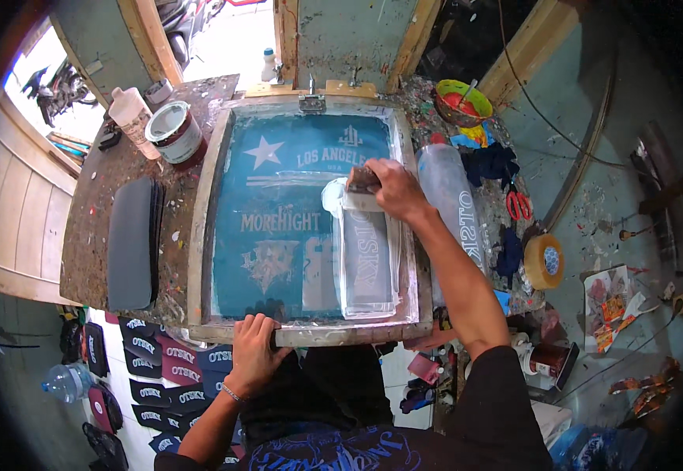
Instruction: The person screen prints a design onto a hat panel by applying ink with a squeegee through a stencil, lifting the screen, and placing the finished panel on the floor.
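Bench (94,228) is showing brown, flecked with white and red paint. Screen mesh (271,184) is reading teal, with pale star (264,152), stripes and lettering; white ink (332,196) is streaking its right half. Squeegee (361,182) is looking brown. By bench's left edge, pad stack (131,243) is showing dark grey; toward far left corner, tub (180,145) is going white over dark red. By far right corner, bowl (481,104) is showing lime green, red inside; along right edge, scissors (519,206) are displaying red handles.

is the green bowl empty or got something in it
Not empty: a red substance shows inside the green bowl, with a utensil handle sticking out.
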Demonstrator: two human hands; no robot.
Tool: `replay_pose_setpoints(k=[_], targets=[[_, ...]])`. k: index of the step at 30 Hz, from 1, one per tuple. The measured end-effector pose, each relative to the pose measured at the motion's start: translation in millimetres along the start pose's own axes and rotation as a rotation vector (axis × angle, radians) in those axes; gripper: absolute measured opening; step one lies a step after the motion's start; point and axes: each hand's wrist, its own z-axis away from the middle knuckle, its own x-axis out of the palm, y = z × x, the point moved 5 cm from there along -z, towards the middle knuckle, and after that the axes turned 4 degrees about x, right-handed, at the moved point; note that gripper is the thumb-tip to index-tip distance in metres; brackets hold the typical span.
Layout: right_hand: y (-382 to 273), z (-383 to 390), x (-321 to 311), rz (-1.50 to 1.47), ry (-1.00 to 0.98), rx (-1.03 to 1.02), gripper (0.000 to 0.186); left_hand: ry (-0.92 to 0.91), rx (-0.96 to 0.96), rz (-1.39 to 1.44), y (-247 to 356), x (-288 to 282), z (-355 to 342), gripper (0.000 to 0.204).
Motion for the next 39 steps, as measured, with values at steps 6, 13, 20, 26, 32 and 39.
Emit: replay_pose_setpoints(k=[6, 13, 20, 26, 32, 39], targets=[[-15, 25, 9, 0.132, 0.005, -0.071, 0.038, 0.001, -0.017, 0.010, 2, -5, 2, 0.048], [-54, 113, 6, 0.096, 0.018, -0.082, 0.031, 0.004, -0.015, 0.017, 7, -11, -3, 0.044], [-92, 188, 1, -0.018, -0.022, -0.062, 0.025, 0.046, 0.003, 0.020, 7, -11, -1, 0.043], [-103, 221, 0, 0.064, 0.022, -0.121, 0.027, 0.004, 0.022, -0.002, 9, -19, -5, 0.046], [-149, 196, -78, 0.233, 0.280, -0.268, 0.044, -0.046, 0.170, -0.083, 48, -130, -48, 0.052], [-174, 106, -193, 0.260, 0.462, -0.287, 0.043, 0.627, 0.567, 0.305, 107, -206, -63, 0.049]])
